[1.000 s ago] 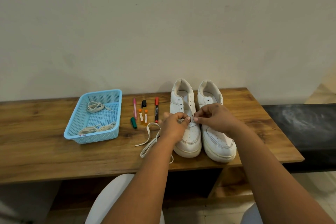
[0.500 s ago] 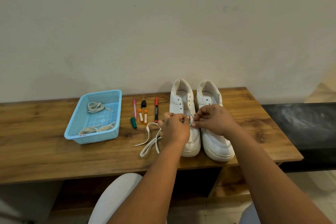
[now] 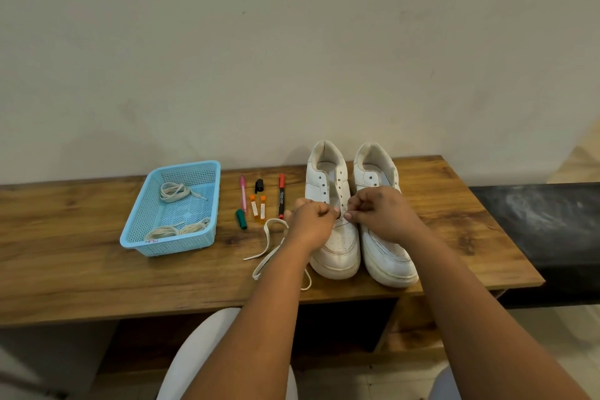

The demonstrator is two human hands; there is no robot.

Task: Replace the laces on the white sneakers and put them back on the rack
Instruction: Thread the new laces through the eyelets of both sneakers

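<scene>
Head view shows both hands, left hand (image 3: 311,221) and right hand (image 3: 378,216), pinching a limp flat white lace (image 3: 268,245) at the left sneaker (image 3: 337,230) on the counter (image 3: 97,269); soft and light, best held near its stiff tip.

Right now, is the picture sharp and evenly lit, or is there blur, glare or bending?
Head view: soft even light, no glare; the sneakers and both hands, left and right, look sharp; faint shadows on the wall; the wide lens bends the table's edges; the bottom left corner looks blurred.
</scene>
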